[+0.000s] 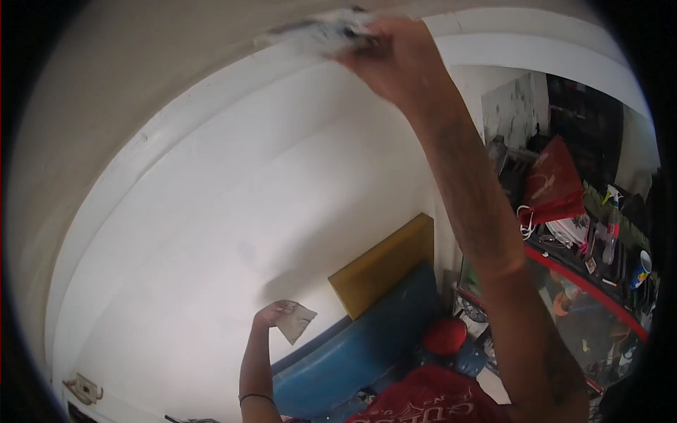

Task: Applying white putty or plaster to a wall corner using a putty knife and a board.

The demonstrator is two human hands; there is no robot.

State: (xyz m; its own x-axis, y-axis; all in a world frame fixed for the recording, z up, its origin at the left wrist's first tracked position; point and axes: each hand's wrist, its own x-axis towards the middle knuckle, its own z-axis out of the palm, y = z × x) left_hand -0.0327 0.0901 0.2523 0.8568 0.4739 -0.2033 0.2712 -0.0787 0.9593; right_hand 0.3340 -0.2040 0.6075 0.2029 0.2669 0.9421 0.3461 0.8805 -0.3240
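My right hand (386, 55) is raised high, closed round a blurred flat tool (314, 34) at the white band (176, 95) where the wall meets the surface above. Motion smears the tool, so its exact kind is unclear. Lower down, in front of the white wall (190, 204), my left hand (273, 314) grips a flat pale-grey square plate (295, 323) with a slightly smudged face. A dark band circles my left wrist.
Blue (352, 338) and yellow (381, 264) padded boards lean against the wall below. A red round seat (444, 335) sits beside them. At the right, a red-edged glass counter (585, 278) holds red bags (550, 183), bottles and clutter. A socket (87, 388) is at lower left.
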